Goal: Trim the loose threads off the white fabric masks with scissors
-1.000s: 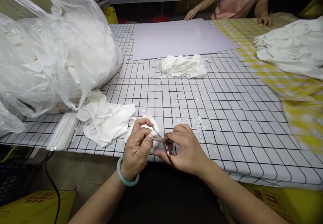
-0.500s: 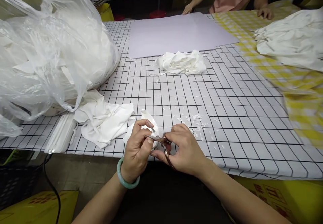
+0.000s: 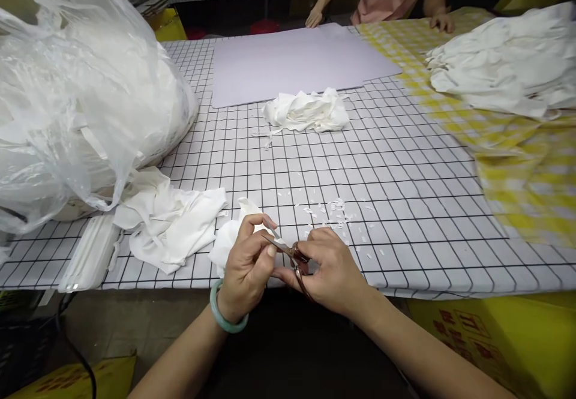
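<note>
My right hand grips small scissors with brownish handles, thumb and fingers at the loops. Their blades are parted and point left, reaching my left hand's fingertips. A tiny white bit shows between the blades. My left hand, with a green bangle at its wrist, is closed in a pinch on a piece of white cloth. The cloth hangs behind my fingers, so its pinched edge is mostly hidden. Many small white snippets lie scattered on the table just beyond my right hand.
Crumpled white cloth and a white power strip lie at left, below a big clear bag. A bunched white cloth and lilac board are farther back. Another person's hand touches the board. White fabric is piled at right.
The view has shifted slightly to the right, so the table's things sit farther left. Both hands keep nearly the same pose, and the scissor blades remain apart beside the left fingertips.
</note>
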A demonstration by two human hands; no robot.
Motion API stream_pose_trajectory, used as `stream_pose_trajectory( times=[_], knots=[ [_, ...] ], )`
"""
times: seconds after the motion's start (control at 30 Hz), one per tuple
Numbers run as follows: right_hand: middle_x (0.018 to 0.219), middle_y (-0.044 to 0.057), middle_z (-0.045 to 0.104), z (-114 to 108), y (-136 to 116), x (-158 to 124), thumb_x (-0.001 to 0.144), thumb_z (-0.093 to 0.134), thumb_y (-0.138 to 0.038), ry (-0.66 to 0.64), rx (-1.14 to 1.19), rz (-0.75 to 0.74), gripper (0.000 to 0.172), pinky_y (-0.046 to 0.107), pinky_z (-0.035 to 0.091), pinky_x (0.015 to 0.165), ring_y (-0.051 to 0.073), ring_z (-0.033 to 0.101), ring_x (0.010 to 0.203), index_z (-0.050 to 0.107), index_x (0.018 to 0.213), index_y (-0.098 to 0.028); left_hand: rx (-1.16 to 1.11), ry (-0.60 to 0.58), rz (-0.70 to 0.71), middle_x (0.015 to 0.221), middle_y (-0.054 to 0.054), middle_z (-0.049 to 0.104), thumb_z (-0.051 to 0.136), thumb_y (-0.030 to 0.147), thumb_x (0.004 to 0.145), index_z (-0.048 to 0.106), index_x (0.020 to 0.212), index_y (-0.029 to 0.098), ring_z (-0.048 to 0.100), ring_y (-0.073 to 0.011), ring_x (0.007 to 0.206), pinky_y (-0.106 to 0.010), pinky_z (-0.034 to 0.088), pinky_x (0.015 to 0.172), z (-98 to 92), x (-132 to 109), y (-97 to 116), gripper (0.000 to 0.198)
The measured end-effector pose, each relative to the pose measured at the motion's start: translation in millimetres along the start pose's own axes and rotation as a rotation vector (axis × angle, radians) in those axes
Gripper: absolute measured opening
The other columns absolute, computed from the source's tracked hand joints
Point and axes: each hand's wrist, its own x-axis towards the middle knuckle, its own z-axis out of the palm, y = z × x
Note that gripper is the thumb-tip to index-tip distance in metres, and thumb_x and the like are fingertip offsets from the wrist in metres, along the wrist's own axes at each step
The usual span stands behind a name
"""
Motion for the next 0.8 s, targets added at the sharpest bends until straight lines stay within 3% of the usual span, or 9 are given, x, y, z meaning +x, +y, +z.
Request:
stream_pose_trajectory(
  times=[0.13,0.23,0.4,0.5,0.57,0.63,0.7,0.8],
  knots=[
    [0.049,-0.001,0.053,-7,12,-19,0.088,0.064,-0.061,0.071,-0.085,0.109,0.056,0.027,0.040,0.061,0.011,0.047,0.051,0.052,0.054,-0.019,-0.040,-0.142,0.014,0.075,-0.005,0.056,0.046,0.018,0.101,0.060,0.083,0.021,0.045,-0.0223,0.111,-0.035,0.043,0.095,17.6,14,-7,0.024],
    [0.047,-0.001,0.047,-10,20,-35,0.088,0.060,-0.066,0.093,-0.121,0.279,0.061,0.025,0.035,0.052,0.011,0.044,0.048,0.049,0.050,-0.019,-0.084,-0.209,0.000,0.079,-0.006,0.057,0.048,0.020,0.101,0.062,0.086,0.020,0.046,-0.0225,0.112,-0.035,0.045,0.094,33.7,21,-14,0.021],
    [0.050,-0.001,0.048,-24,32,-48,0.079,0.065,-0.071,-0.023,0.038,0.608,0.059,0.026,0.034,0.049,0.013,0.046,0.050,0.048,0.053,-0.020,-0.104,-0.229,-0.057,0.083,-0.007,0.054,0.049,0.028,0.102,0.064,0.085,0.020,0.049,-0.0237,0.113,-0.036,0.048,0.093,43.6,26,-15,0.024],
    [0.076,0.002,0.064,-35,36,-41,0.072,0.073,-0.066,-0.044,0.143,0.663,0.045,0.031,0.048,0.061,0.019,0.057,0.066,0.060,0.079,-0.023,0.018,-0.207,-0.088,0.093,-0.009,0.056,0.045,0.030,0.103,0.063,0.083,0.019,0.052,-0.0242,0.113,-0.037,0.049,0.093,21.4,23,-6,0.028],
    [0.111,0.008,0.066,-34,35,-30,0.069,0.079,-0.058,-0.070,0.204,0.613,0.056,0.039,0.055,0.078,0.025,0.064,0.092,0.059,0.110,-0.025,0.251,-0.187,-0.106,0.104,-0.010,0.058,0.046,0.030,0.102,0.061,0.084,0.019,0.053,-0.0259,0.116,-0.041,0.048,0.096,-4.2,15,-1,0.025],
    [0.132,0.011,0.057,-18,28,-19,0.070,0.082,-0.045,-0.149,0.263,0.518,0.069,0.044,0.055,0.089,0.029,0.060,0.113,0.049,0.128,-0.027,0.566,-0.151,-0.147,0.115,-0.012,0.058,0.057,0.035,0.096,0.061,0.093,0.020,0.052,-0.0303,0.119,-0.048,0.047,0.099,-30.7,-1,-1,0.016],
    [0.126,0.011,0.058,7,18,-9,0.073,0.077,-0.025,-0.230,0.296,0.373,0.057,0.042,0.055,0.089,0.028,0.060,0.112,0.049,0.122,-0.024,0.771,-0.140,-0.200,0.120,-0.014,0.059,0.066,0.038,0.088,0.059,0.110,0.020,0.054,-0.0339,0.117,-0.053,0.048,0.099,-50.1,-20,-7,0.029],
    [0.095,0.004,0.061,45,3,6,0.070,0.060,-0.003,-0.244,0.300,0.183,0.029,0.033,0.053,0.074,0.020,0.061,0.085,0.050,0.090,-0.022,0.737,-0.169,-0.227,0.115,-0.012,0.064,0.059,0.024,0.085,0.055,0.122,0.020,0.061,-0.0305,0.109,-0.047,0.053,0.094,-60.6,-35,-18,0.038]
  ],
)
